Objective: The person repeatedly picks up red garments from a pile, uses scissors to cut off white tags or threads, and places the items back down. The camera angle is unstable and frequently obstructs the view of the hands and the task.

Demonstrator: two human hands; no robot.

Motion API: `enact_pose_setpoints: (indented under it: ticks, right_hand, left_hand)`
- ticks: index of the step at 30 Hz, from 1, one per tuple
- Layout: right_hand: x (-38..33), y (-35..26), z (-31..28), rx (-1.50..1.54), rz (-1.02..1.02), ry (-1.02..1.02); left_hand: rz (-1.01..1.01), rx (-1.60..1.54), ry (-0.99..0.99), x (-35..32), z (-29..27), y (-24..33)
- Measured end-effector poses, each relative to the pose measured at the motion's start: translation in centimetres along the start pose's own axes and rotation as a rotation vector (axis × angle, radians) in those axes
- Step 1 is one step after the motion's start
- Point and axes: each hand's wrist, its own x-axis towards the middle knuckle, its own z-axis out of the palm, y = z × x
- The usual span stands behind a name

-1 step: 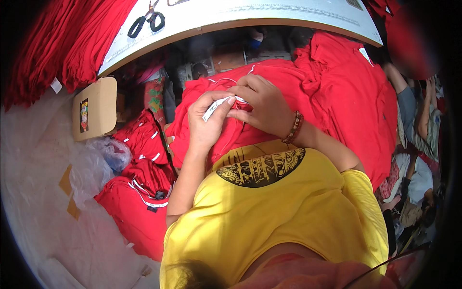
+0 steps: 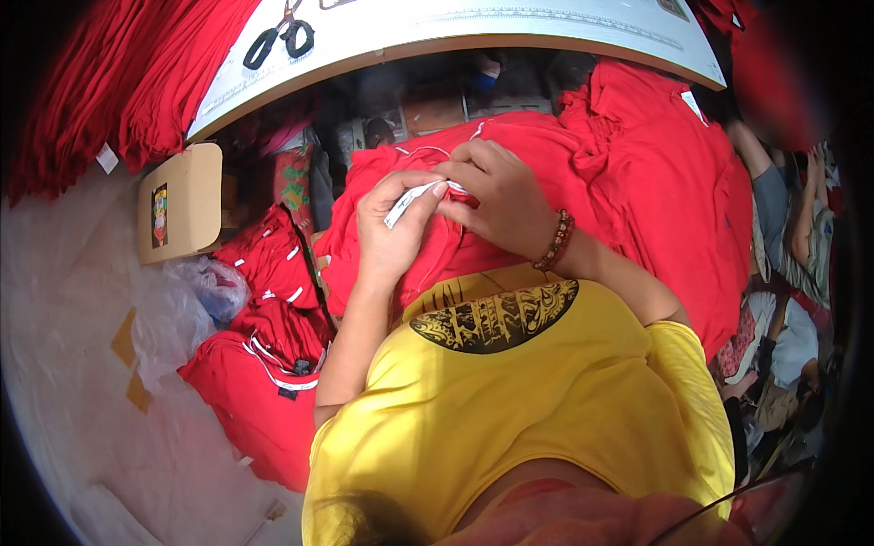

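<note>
Over my lap, a red garment lies bunched, with a thin white cord at its far edge. My left hand pinches a folded white strip, perhaps a label or tape, between thumb and fingers. Close against it on the right, my right hand has its fingers bent in at the same spot, gripping the red cloth where the white strip meets it. The exact fingertip contact is partly hidden by the fingers.
A white table spans the far side, bearing black-handled scissors. More red garments lie at left, by a cardboard box and a clear plastic bag. Another red pile lies right. Other people's limbs show far right.
</note>
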Motion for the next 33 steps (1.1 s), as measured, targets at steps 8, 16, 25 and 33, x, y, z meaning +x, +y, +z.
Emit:
enact_pose_setpoints:
  ticks: [8,16,25,33]
  right_hand:
    - [-0.4,0.8,0.0,0.104,0.106,-0.078]
    - [-0.1,2.7,-0.7,0.315,0.031,-0.152]
    - [0.2,3.2,-0.4,0.57,0.358,-0.204]
    - [-0.9,4.1,1.0,0.962,0.551,-0.192]
  left_hand:
    - [0.032,0.128,-0.044,0.3,-0.8,-0.2]
    - [0.054,0.119,-0.129,1.2,-2.5,0.0]
    - [-0.145,-0.434,-0.117,2.0,-2.0,-1.9]
    - [-0.18,-0.276,-0.164,1.5,-0.1,-2.1]
